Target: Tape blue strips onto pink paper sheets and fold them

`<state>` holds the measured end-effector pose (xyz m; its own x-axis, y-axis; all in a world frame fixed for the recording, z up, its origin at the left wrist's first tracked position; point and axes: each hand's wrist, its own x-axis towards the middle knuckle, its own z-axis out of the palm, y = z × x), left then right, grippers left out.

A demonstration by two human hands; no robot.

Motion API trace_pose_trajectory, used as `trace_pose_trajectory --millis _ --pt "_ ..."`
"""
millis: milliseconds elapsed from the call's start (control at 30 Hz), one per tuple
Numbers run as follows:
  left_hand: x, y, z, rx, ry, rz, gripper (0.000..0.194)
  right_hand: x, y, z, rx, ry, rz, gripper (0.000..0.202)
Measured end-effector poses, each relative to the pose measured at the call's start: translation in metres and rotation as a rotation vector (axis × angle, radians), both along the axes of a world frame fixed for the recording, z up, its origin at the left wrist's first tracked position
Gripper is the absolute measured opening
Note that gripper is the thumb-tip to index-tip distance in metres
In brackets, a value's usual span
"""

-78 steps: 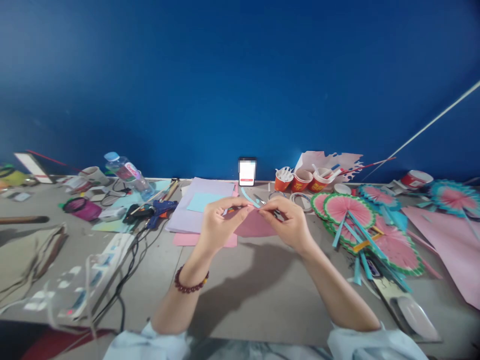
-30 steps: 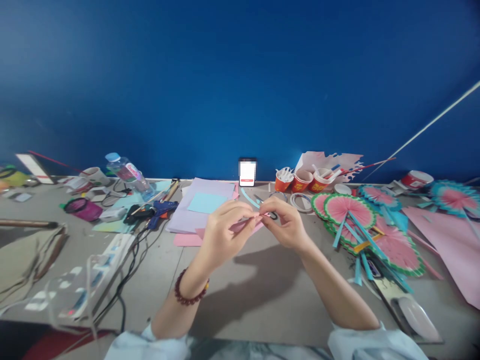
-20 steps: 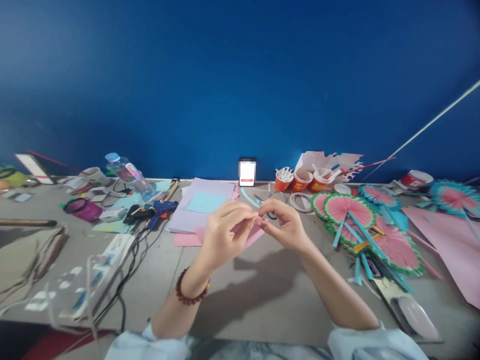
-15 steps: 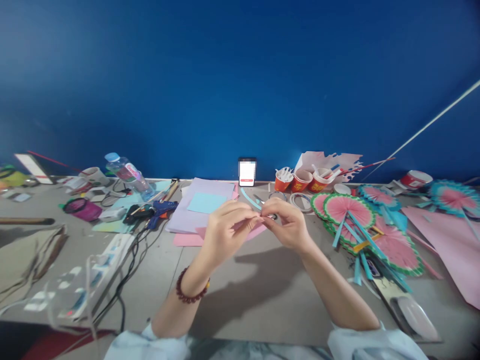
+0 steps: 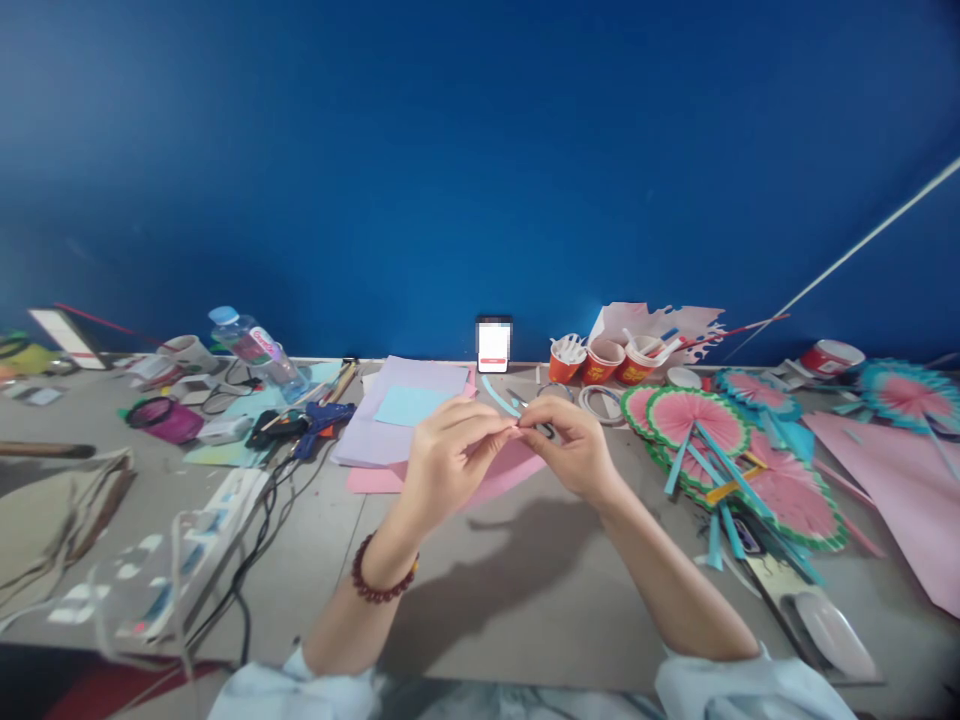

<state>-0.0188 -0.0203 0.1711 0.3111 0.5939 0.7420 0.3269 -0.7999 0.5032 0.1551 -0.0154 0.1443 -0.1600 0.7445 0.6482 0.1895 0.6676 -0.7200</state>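
Between left hand [image 5: 446, 455] and right hand [image 5: 576, 450]: pink paper [image 5: 514, 475], raised above the counter [image 5: 322, 560].
Grip: both hands pinch it together, apparently along its far edge, though the spot is mostly hidden.
Behind: phone [image 5: 494, 350], upright by the blue wall [image 5: 480, 180].
Rightward: pleated fans [image 5: 697, 412] near red cups [image 5: 602, 365].

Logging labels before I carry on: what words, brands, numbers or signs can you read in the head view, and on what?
No text reads for certain.
Clear bottle: pale lettering, too blurred to read.
Row of red cups: yellow marks on at least two, too small to read.
Phone: upper screen pixelated; anything on the red bar is too small.
Tipped red-and-white cup: markings too blurred.
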Motion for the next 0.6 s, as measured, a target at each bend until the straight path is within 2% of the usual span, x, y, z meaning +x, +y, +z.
trace_pose_trajectory --millis 200,400,600 --pt "0.0022 -0.003 0.0027 -0.102 0.01 -0.001 0.008 -0.0008 -0.0026 0.0037 0.152 -0.05 -0.059 0.01" --pt "0.001 -0.001 0.0018 -0.075 -0.046 0.036 0.009 -0.0028 -0.0011 0.0011 -0.029 -0.047 -0.047 0.005" --pt "-0.0022 0.0044 0.0019 -0.192 -0.025 0.001 0.012 -0.0008 -0.0022 -0.0022 -0.057 -0.077 -0.138 0.01"
